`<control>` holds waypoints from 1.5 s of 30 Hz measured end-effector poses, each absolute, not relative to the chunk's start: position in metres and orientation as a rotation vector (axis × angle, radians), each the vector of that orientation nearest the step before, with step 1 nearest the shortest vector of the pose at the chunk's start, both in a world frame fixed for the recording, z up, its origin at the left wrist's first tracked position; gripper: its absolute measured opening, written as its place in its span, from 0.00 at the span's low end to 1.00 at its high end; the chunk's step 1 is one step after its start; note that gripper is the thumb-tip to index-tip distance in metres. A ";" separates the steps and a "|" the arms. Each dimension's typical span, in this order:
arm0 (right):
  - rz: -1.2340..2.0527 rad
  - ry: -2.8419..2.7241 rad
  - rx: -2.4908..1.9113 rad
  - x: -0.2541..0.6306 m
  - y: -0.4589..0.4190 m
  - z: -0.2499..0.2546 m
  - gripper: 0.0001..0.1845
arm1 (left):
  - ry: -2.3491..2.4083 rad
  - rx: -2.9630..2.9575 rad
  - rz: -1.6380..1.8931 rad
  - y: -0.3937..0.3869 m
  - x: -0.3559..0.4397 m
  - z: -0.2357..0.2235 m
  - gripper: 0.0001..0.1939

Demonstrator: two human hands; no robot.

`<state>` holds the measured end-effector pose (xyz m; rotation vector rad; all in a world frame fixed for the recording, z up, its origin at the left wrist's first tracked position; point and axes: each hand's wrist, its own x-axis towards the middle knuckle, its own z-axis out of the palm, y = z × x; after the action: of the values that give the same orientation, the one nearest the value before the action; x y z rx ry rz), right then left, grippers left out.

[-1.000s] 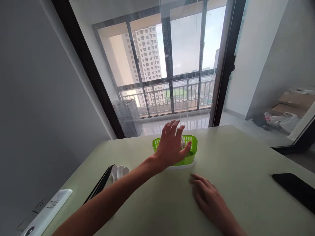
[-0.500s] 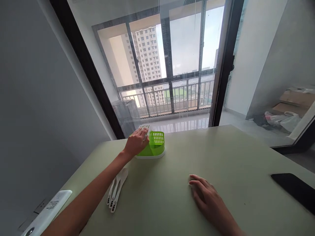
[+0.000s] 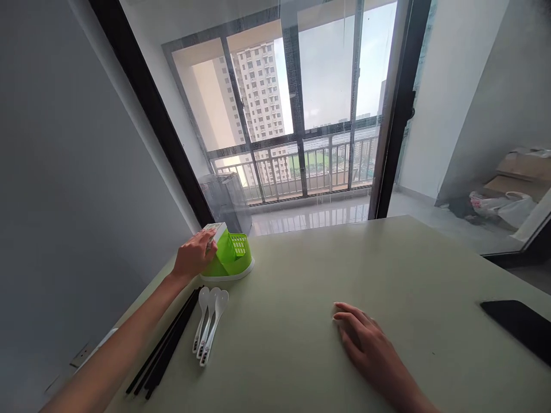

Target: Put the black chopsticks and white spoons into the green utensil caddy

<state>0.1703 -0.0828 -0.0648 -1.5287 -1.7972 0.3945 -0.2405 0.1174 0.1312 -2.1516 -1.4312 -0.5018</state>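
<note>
1. Moved leftward since half a second ago, the bright green plastic caddy point(image 3: 235, 265) with pierced sides and a white base is now placed left of the frame's centre, upright on the pale green tabletop point(image 3: 293, 321), near its far left corner.
2. Its white-topped end is gripped by the left hand point(image 3: 193, 252), the fingers bent over the top; full contact is partly hidden. This end is probably chosen because its height offers a handhold.
3. Nothing is seen held by the right hand point(image 3: 364, 335), which is rested, loosely curled, right of centre in the lower frame, apparently kept out of the way.
4. Three glossy white spoons point(image 3: 208, 322) and slim black chopsticks point(image 3: 170, 344) are laid side by side at lower left, perhaps sorted by kind.
5. At far right, a flat black object point(image 3: 516, 327) is placed well apart.
</note>
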 end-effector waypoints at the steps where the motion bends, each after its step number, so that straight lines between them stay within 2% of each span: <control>1: 0.392 -1.793 -1.527 0.170 -0.083 -0.064 0.14 | -1.435 -2.146 -0.505 0.115 -0.242 0.131 0.19; 5: 0.396 -1.784 -1.528 0.169 -0.083 -0.062 0.15 | -1.391 -2.154 -0.554 0.101 -0.231 0.128 0.21; 11: 0.437 -1.751 -1.531 0.169 -0.084 -0.062 0.15 | -1.162 -2.532 -0.792 0.042 -0.155 0.097 0.22; 17: 0.454 -1.739 -1.534 0.171 -0.084 -0.064 0.15 | -1.201 -2.916 -0.633 -0.020 -0.110 0.025 0.23; 23: 0.426 -1.725 -1.559 0.172 -0.084 -0.065 0.15 | -1.241 -3.009 -0.514 -0.035 -0.112 -0.020 0.32; 28: 0.377 -1.774 -1.599 0.171 -0.088 -0.071 0.16 | -1.353 -2.913 -0.519 -0.043 -0.114 -0.030 0.34; 36: 0.073 -1.914 -1.685 0.160 -0.103 -0.095 0.21 | -1.437 -2.875 -0.525 -0.057 -0.118 -0.029 0.32; 45: 0.035 -1.968 -1.690 0.161 -0.104 -0.096 0.22 | -1.472 -2.872 -0.518 -0.055 -0.117 -0.028 0.32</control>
<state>0.1614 -0.1039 -0.0963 -1.6905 -1.9678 0.0345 -0.1167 -0.0553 -0.0279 -2.8718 -1.4717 -0.5180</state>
